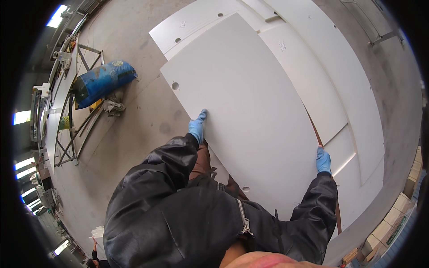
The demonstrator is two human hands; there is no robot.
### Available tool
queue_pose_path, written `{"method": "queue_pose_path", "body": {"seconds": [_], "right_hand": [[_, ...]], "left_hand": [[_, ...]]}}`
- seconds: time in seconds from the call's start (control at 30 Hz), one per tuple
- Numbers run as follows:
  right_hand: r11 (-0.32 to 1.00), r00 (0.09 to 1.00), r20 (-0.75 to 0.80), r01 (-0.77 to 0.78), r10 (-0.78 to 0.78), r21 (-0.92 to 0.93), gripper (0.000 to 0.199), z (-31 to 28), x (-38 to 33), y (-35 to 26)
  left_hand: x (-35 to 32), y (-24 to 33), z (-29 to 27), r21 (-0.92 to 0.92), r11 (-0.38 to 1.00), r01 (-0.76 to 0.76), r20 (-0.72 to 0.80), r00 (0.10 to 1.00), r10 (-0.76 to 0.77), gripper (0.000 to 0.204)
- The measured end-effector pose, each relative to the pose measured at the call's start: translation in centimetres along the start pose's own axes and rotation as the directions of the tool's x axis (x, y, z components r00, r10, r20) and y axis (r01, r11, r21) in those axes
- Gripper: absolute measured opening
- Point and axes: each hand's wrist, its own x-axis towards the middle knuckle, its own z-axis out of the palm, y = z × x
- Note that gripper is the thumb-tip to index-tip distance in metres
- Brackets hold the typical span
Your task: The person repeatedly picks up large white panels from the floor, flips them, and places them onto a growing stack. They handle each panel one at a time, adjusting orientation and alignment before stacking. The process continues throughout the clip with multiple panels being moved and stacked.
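A large white panel (pixel 250 98) with round holes near its left edge lies in front of me, over other white panels. My left hand (pixel 197 126), in a blue glove, is closed on the panel's left edge, a digit pressed on its top face. At the opposite long edge, my blue-gloved right hand (pixel 323 160) grips the same panel, its remaining fingers hidden under the board. A brown strip shows along that right edge. The lower corner of the panel is covered by my black jacket sleeve.
More white panels (pixel 357 102) with cut-outs are stacked beneath and to the right. On the left, a blue sack (pixel 105 82) rests on a metal frame (pixel 67 143), beside crumpled wrapping (pixel 114 106). Pale boxes (pixel 402 203) line the lower right. Another person (pixel 94 259) is at the lower left.
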Motion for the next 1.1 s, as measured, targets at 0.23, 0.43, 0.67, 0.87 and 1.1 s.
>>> {"method": "queue_pose_path", "body": {"seconds": [0.23,0.43,0.67,0.87,1.1], "right_hand": [[0.994,1.000,-0.001,-0.018,0.019,-0.106,0.087,1.8,8.9,-15.7],[0.980,0.998,0.054,-0.018,0.029,-0.199,0.087,5.9,17.8,-27.6],[0.970,0.992,0.116,-0.029,0.059,-0.242,0.088,9.5,25.7,-36.8],[0.980,0.993,0.118,-0.006,0.030,-0.197,0.089,12.4,29.8,-39.1],[0.986,0.993,0.111,-0.012,0.031,-0.167,0.090,15.1,32.3,-39.0]], "left_hand": [[12.2,13.0,-0.6,-0.005,0.997,0.082,0.016,0.996,-0.082,0.078],[24.1,20.2,-3.3,0.120,0.984,0.130,-0.089,0.989,-0.120,0.091],[32.2,26.3,-4.5,0.142,0.973,0.179,-0.124,0.979,-0.162,0.104],[35.2,30.3,-2.9,0.204,0.951,0.232,-0.220,0.958,-0.186,0.107],[36.9,32.5,-1.5,0.293,0.929,0.225,-0.281,0.949,-0.141,0.105]]}}
